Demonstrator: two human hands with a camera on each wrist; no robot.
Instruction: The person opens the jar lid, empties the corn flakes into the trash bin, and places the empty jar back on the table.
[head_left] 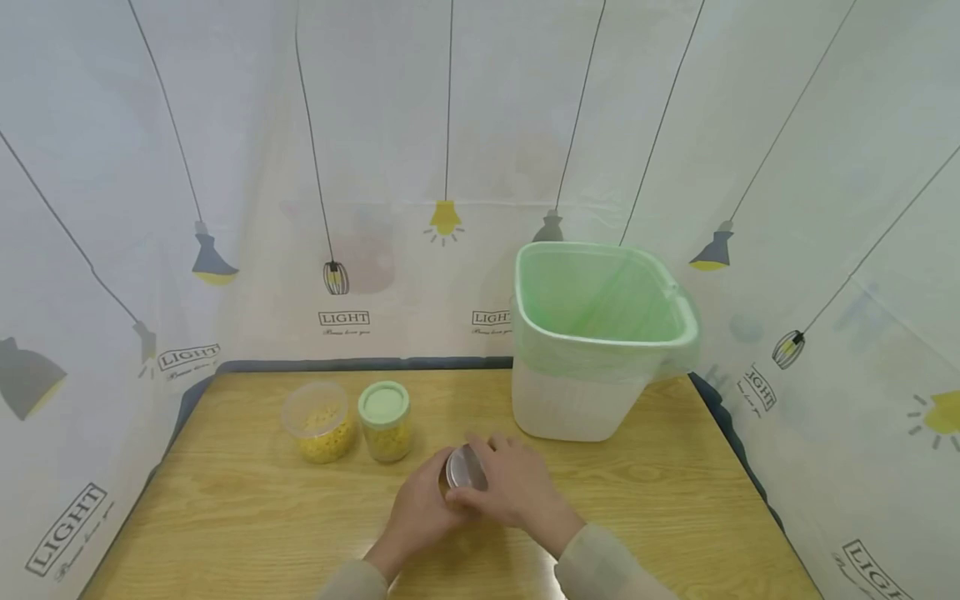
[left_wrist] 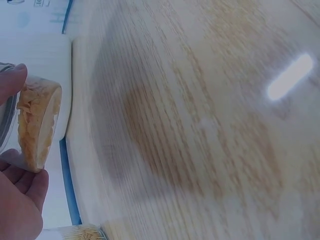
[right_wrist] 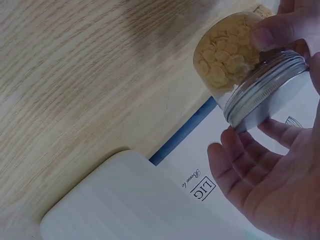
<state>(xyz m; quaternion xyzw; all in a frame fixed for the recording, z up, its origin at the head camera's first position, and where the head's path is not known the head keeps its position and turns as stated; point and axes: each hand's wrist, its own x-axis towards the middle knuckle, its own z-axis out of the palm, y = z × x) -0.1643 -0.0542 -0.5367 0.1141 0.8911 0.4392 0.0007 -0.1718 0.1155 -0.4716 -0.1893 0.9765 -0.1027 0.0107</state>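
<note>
A clear jar (right_wrist: 222,57) of pale yellow flakes with a silver screw lid (head_left: 467,468) is held tilted above the wooden table. My left hand (head_left: 423,504) grips the jar's body; in the left wrist view its fingers (left_wrist: 35,187) lie against the side near the base. My right hand (head_left: 517,483) holds the lid by its rim, fingers on one side and thumb on the other. The lid sits on the jar in the right wrist view. Part of the jar is hidden behind the hands in the head view.
Left of the hands stand a round clear tub (head_left: 324,448) with yellow pieces and a jar with a pale green lid (head_left: 384,403), also holding yellow contents. A white bin (head_left: 566,400) with a green liner (head_left: 592,292) stands at the back right. Printed sheeting surrounds the wooden table (head_left: 247,500).
</note>
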